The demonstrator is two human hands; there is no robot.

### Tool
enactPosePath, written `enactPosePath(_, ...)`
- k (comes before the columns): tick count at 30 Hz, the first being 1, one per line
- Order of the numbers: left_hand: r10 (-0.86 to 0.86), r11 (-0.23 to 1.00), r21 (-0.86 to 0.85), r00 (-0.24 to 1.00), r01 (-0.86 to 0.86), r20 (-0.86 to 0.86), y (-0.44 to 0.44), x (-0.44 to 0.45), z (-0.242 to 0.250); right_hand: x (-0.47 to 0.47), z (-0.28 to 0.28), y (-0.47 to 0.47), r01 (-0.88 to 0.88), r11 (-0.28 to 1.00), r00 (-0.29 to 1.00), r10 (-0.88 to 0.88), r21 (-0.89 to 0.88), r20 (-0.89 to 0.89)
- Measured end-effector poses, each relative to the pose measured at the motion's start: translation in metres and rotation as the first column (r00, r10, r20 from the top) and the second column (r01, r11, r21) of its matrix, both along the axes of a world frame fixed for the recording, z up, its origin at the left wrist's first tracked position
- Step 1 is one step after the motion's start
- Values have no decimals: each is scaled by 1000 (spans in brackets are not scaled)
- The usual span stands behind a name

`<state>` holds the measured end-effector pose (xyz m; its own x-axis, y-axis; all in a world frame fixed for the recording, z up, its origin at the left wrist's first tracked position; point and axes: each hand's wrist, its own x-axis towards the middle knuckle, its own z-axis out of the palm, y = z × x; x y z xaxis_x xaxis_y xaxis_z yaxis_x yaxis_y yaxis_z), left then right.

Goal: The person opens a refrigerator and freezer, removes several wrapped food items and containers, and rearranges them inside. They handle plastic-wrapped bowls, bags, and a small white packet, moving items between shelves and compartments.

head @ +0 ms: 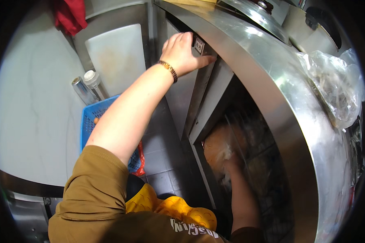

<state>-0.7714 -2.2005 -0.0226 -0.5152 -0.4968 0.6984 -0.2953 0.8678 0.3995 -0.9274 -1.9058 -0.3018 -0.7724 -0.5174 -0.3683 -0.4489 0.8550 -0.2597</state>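
My left hand (184,53), with a gold bracelet at its wrist, rests over the top edge of the opened metal cabinet door (182,97), thumb spread to one side; its fingertips are hidden behind the edge. Under the steel counter, my right hand (232,161) reaches into the dark cabinet. It touches a clear plastic bag (214,145) that looks to hold something orange-brown, lying by a wire rack. Shadow and blur hide the fingers of that hand, so its grip cannot be made out.
The steel countertop (261,60) curves past on the right, bearing a plastic bag (334,88), a metal lid (258,15) and a pot (310,33). On the left are a blue basket (86,121), a white cutting board (118,57), a foil-like roll (84,91) and a pale work surface (33,106).
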Motion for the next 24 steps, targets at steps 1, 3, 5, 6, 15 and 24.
enactPosePath(1, 38, 997, -71, 998, -35, 50, -1, -1, 4, -1, -1, 1, 7, 1000, 1000, -7, -17, -2)
enactPosePath(3, 125, 984, -142, 984, -106, 127, -1, -1, 8, -2, -3, 3, -9, 996, 1000, 7, -90, -23)
enactPosePath(5, 154, 975, -185, 977, -125, 148, 0, 0, 11, -3, -5, 3, -8, 991, 998, -1, -134, -63)
enactPosePath(6, 148, 978, -172, 974, -118, 174, 0, 3, 11, -1, -4, 4, 17, 992, 996, -27, -123, -84)
enactPosePath(15, -413, 860, 219, 881, 461, -230, -83, 149, -18, 12, 24, -4, 321, 824, 945, -246, -466, 215)
enactPosePath(24, -400, 393, 324, 477, 861, -782, -115, 193, -33, 3, 2, -16, 134, 965, 988, -148, -227, -47)
